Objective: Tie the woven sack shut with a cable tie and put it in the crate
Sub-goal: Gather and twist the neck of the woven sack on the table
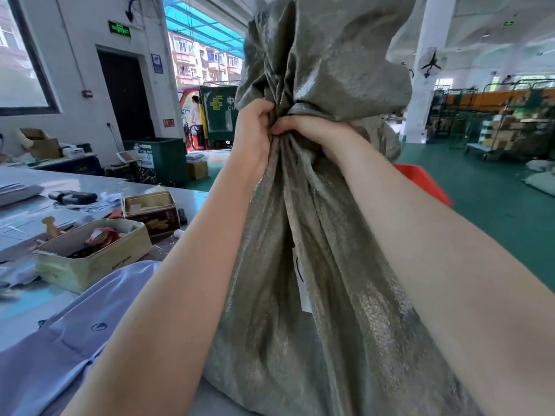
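The grey-green woven sack (315, 265) fills the middle of the view, standing upright against the edge of the table (186, 199), its mouth gathered into a tight neck with loose fabric flaring above it. Both bare forearms reach up to that neck. The left hand (255, 133) is clenched around the bunched fabric from the left, fingers dug into the folds; the right hand (312, 130) is closed on the same neck from the right, thumb pressed in, the two hands touching. No tie can be made out at the neck. A white label (300, 280) lies on the sack's front. Behind the right forearm shows a corner of a red crate (423, 181) on the green floor. On the table to the left sit an open yellowish box (93, 256) of tape rolls and, just beyond it, a dark tin (153, 211).
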Available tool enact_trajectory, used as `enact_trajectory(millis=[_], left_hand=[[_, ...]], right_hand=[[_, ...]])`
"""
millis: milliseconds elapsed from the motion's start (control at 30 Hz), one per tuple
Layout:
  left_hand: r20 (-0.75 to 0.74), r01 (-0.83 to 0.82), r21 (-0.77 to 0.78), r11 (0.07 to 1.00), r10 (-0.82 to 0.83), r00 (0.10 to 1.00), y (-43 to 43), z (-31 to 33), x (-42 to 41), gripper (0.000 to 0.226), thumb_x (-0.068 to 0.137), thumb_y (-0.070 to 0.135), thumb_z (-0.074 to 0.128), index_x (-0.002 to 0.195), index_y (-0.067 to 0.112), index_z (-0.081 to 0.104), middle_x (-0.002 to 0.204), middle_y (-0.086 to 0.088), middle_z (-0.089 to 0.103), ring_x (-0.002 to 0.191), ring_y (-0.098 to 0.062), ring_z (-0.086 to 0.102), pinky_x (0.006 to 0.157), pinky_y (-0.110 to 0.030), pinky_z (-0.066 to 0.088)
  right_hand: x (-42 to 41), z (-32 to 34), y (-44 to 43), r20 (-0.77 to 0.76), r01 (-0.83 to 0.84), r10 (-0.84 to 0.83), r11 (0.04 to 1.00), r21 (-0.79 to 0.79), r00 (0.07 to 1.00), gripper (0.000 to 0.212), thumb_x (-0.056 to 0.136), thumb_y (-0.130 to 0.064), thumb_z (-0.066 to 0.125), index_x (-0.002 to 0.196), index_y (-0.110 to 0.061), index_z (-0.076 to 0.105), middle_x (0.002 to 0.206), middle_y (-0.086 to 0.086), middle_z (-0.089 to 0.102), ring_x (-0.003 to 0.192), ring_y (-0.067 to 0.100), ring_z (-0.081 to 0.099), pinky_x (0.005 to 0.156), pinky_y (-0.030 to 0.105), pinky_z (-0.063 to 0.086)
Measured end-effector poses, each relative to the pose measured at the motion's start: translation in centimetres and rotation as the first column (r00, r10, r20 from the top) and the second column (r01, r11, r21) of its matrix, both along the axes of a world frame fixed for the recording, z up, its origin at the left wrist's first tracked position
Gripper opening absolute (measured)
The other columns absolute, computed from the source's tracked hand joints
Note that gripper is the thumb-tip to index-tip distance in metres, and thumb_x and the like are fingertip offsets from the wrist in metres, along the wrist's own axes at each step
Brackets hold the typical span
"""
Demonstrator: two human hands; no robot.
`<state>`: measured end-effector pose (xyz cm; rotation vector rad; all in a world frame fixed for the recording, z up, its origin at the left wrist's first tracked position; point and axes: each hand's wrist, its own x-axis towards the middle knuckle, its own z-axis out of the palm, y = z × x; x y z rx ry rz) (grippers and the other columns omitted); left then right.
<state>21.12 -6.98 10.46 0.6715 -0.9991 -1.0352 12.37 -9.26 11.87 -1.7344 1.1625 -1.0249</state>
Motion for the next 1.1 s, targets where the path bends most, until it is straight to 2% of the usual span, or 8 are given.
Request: enact_trajectory(millis=[300, 433, 500, 600, 700, 867, 933, 1100], left_hand=[[0.179, -0.48, -0.091, 0.872, 0.489, 0.854, 0.0, -3.0, 1.6, 0.024, 0.077, 0.014, 0.054, 0.097, 0.021, 0.064, 0.103, -0.004, 0.066, 0.105, -0.023, 0.062, 0.101, -0.042, 0.048], [0.452, -0.284, 0.319, 0.904, 0.118, 0.884, -0.8, -5.0, 1.9, 0.105, 0.06, 0.069, 0.069, 0.144, 0.022, 0.026, 0.146, -0.003, 0.039, 0.13, -0.023, 0.043, 0.11, -0.04, 0.034], [0.462, -0.152, 0.442, 0.884, -0.079, 0.883, -2.7, -6.3, 2.2, 0.123, 0.034, 0.084, 0.069, 0.14, 0.032, 0.037, 0.145, -0.003, 0.047, 0.128, -0.023, 0.05, 0.109, -0.041, 0.036], [0.453, -0.082, 0.432, 0.898, -0.138, 0.881, -4.9, -7.5, 2.6, 0.105, 0.038, 0.082, 0.069, 0.128, 0.031, 0.054, 0.128, -0.004, 0.062, 0.116, -0.023, 0.06, 0.102, -0.039, 0.044], [0.408, -0.095, 0.372, 0.923, -0.071, 0.91, -4.0, -6.6, 1.8, 0.101, 0.038, 0.079, 0.073, 0.123, 0.028, 0.059, 0.127, -0.005, 0.063, 0.119, -0.024, 0.058, 0.104, -0.042, 0.044], [0.331, -0.247, 0.065, 0.967, 0.213, 0.919, -2.3, -5.1, 0.4, 0.007, 0.075, 0.013, 0.067, 0.078, 0.018, 0.063, 0.097, -0.013, 0.07, 0.093, -0.027, 0.068, 0.09, -0.045, 0.055], [0.289, -0.275, 0.029, 0.961, 0.256, 0.923, -2.4, -4.9, 0.4, 0.014, 0.069, 0.005, 0.065, 0.07, 0.018, 0.062, 0.091, -0.017, 0.068, 0.092, -0.032, 0.069, 0.087, -0.048, 0.056], [0.217, -0.29, 0.068, 0.955, 0.27, 0.938, -3.2, -5.1, 1.2, 0.018, 0.056, 0.004, 0.062, 0.069, 0.017, 0.062, 0.083, -0.012, 0.067, 0.092, -0.034, 0.069, 0.084, -0.051, 0.057]], right_hand=[[1.0, -1.0, -2.5, 0.168, 0.201, -0.207, 0.978, 0.052, 0.964, 0.078, 0.035, -0.029, 0.071, 0.108, -0.007, 0.063, 0.106, 0.009, 0.067, 0.091, 0.025, 0.067, 0.08, 0.033, 0.058], [0.6, -0.6, -1.0, 0.162, 0.103, -0.12, 0.989, 0.107, 0.979, 0.012, 0.075, -0.016, 0.064, 0.078, -0.005, 0.062, 0.07, 0.007, 0.065, 0.064, 0.021, 0.059, 0.06, 0.024, 0.05], [0.6, -0.9, -0.9, 0.173, 0.106, -0.12, 0.991, 0.087, 0.978, 0.027, 0.066, -0.024, 0.068, 0.083, -0.003, 0.065, 0.086, 0.008, 0.068, 0.077, 0.023, 0.063, 0.073, 0.026, 0.054], [0.2, -1.1, -1.7, 0.17, 0.099, -0.106, 0.994, 0.048, 0.98, 0.061, 0.046, -0.033, 0.071, 0.102, -0.01, 0.07, 0.108, 0.008, 0.07, 0.095, 0.024, 0.067, 0.092, 0.035, 0.053], [-0.7, -1.0, -1.0, 0.149, -0.009, 0.006, 1.0, 0.014, 0.989, 0.045, 0.065, -0.028, 0.068, 0.106, -0.009, 0.069, 0.11, 0.012, 0.071, 0.098, 0.025, 0.067, 0.095, 0.038, 0.053], [-1.2, -1.6, -0.9, -0.121, -0.058, 0.052, 0.997, -0.047, 0.991, 0.052, 0.064, -0.052, 0.074, 0.106, -0.022, 0.068, 0.118, 0.003, 0.068, 0.108, 0.017, 0.063, 0.103, 0.034, 0.047], [-2.0, -2.0, -0.8, -0.123, 0.045, -0.063, 0.989, -0.141, 0.99, 0.079, 0.047, -0.062, 0.08, 0.115, -0.026, 0.064, 0.125, -0.007, 0.063, 0.114, 0.009, 0.059, 0.106, 0.026, 0.042], [-5.6, -2.9, -0.2, -0.143, 0.183, -0.24, 0.927, -0.328, 0.96, 0.089, 0.072, -0.055, 0.068, 0.144, -0.02, 0.029, 0.154, -0.005, 0.029, 0.141, 0.011, 0.027, 0.113, 0.019, 0.018]])
